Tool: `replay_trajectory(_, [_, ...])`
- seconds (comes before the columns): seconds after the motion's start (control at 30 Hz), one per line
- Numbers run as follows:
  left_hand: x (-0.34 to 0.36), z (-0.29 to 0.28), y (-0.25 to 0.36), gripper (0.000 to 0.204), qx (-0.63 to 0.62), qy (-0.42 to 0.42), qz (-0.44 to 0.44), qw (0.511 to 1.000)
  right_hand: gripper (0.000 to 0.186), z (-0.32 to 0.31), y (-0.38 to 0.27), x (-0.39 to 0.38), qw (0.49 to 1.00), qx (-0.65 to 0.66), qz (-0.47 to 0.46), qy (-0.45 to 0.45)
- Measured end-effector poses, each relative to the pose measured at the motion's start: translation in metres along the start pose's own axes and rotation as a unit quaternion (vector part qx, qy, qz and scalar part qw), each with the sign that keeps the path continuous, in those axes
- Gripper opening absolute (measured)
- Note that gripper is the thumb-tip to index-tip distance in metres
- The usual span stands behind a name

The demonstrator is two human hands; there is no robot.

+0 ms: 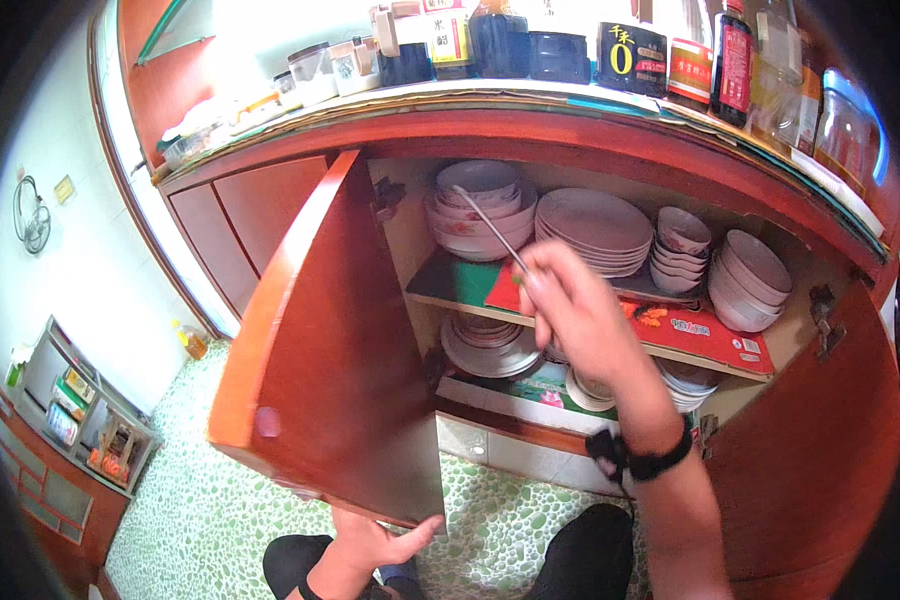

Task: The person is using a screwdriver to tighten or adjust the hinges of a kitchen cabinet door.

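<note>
My right hand (570, 295) is closed around a screwdriver (495, 230). Its thin metal shaft slants up and left in front of the stacked bowls (480, 215); most of the handle is hidden in my fingers. Below, my left hand (375, 545) grips the lower edge of a reddish-brown cabinet door (320, 340), thumb along the edge and the other fingers partly hidden. The door stands swung out on the left of the cabinet opening. A metal hinge (387, 195) shows on the cabinet's left inner side, apart from the screwdriver tip.
On the upper shelf are stacked plates (595, 230), small bowls (680, 250) and larger bowls (750, 280); more dishes (490, 345) sit below. A second door (810, 450) hangs open at right. Bottles and jars (630, 60) line the counter above. A small shelf unit (80, 410) stands left.
</note>
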State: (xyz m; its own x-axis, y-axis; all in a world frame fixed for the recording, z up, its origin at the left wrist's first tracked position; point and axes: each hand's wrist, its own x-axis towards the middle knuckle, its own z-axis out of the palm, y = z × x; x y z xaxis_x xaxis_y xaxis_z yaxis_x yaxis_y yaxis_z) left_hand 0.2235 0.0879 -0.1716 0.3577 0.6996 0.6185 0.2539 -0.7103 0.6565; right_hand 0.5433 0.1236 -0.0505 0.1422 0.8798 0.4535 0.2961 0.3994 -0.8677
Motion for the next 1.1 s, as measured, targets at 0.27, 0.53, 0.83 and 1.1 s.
replay_trajectory(0.27, [0.023,0.074,0.006,0.056,0.026,-0.088,0.084,0.992,0.038,0.030,0.047,-0.168,0.990,0.111,0.016,0.084])
replay_trajectory(0.53, [0.025,0.097,0.004,0.033,0.014,-0.181,0.008,0.983,0.026,0.045,0.067,-0.161,0.966,-0.071,-0.007,0.248])
replay_trajectory(0.83, [0.024,0.081,-0.003,0.022,0.021,-0.194,-0.007,0.981,0.033,0.030,0.084,-0.126,0.916,0.063,0.094,0.385])
replay_trajectory(1.1, [0.025,0.069,-0.002,0.019,0.018,-0.162,-0.047,0.985,0.039,0.038,0.075,-0.156,0.930,0.033,0.128,0.343])
